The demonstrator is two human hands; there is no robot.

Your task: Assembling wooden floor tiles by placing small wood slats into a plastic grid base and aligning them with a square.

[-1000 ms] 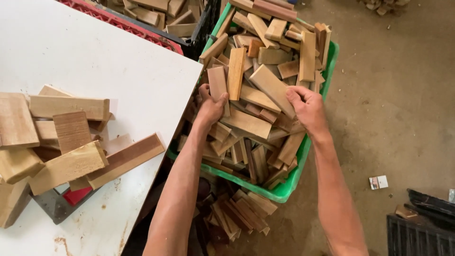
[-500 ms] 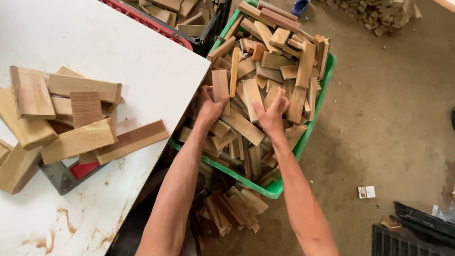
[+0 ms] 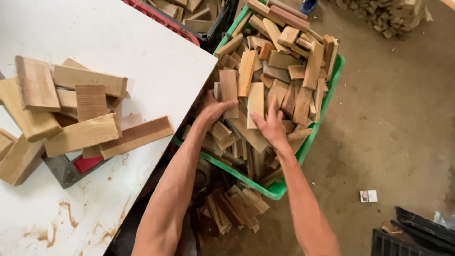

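A green plastic crate heaped with short wooden blocks stands on the floor beside a white table. Both my hands are down in it. My left hand is closed around the lower end of a brownish block near the crate's left side. My right hand lies just to the right, its thumb pressed on a pale block and its fingers spread over the darker pieces beside it. The two hands are a block's width apart.
A loose pile of larger wooden blocks lies on the table's left part, over a grey and red object. More blocks lie under the crate. Red and black crates stand behind, a wood heap far right, a black crate bottom right.
My right hand has moved from the crate's right side to the middle, close to my left hand. The view has shifted so the crate sits further right.
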